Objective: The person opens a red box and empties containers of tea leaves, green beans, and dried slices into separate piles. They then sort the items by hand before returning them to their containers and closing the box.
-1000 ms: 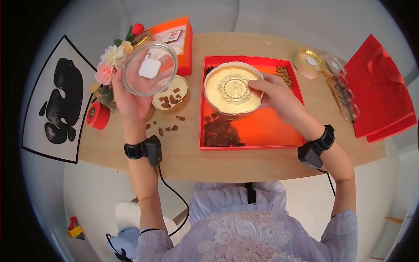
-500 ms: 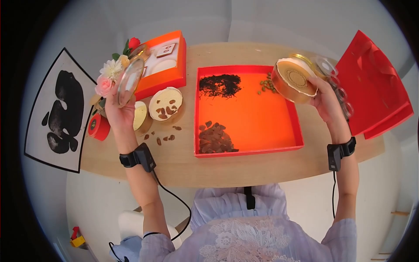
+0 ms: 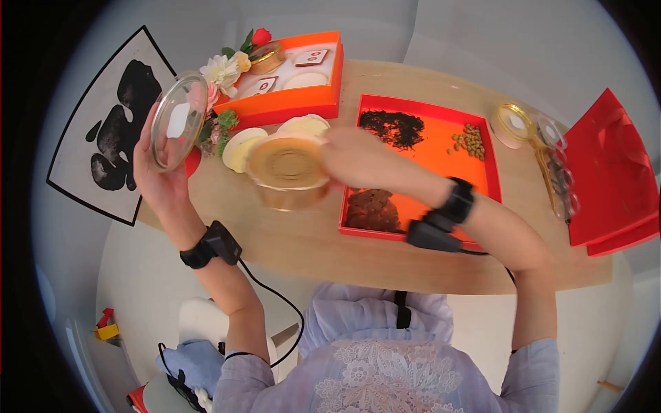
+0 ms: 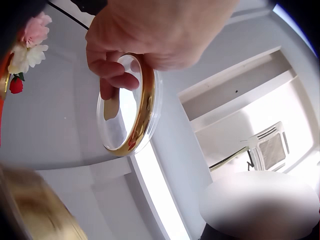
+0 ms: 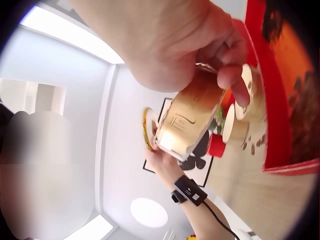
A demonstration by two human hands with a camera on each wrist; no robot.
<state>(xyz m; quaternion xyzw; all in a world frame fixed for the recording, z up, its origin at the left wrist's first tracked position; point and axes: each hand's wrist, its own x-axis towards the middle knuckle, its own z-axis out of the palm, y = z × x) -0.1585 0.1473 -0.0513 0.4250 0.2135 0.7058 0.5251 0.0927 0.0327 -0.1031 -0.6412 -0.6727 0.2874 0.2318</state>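
My left hand (image 3: 162, 179) holds up a round clear lid (image 3: 165, 138) with a white label on it, tilted nearly on edge at the left. Its gold rim (image 4: 146, 110) shows in the left wrist view, fingers curled around it. Over the table's left half, my right hand (image 3: 358, 157) grips a round gold tin (image 3: 289, 196) by its right side, blurred in the head view. Embossed rings mark the tin's round face, and a ragged pale edge surrounds it. Just behind the tin stand two cream-topped tins, one at left (image 3: 242, 150) and one at right (image 3: 304, 125).
A red tray (image 3: 493, 186) holds dark shreds (image 3: 392, 128), brown pieces (image 3: 372, 210) and small pellets (image 3: 469, 141). An orange box (image 3: 289, 104) and flowers (image 3: 220, 72) stand at back left. To the right are another gold-rimmed tin (image 3: 513, 124), clear lids (image 3: 561, 180) and a red bag (image 3: 613, 182).
The gold tin in my right hand went from over the tray to its right side, then swung left across to the cream-topped tins. My left hand still holds the lid, at a changed tilt.
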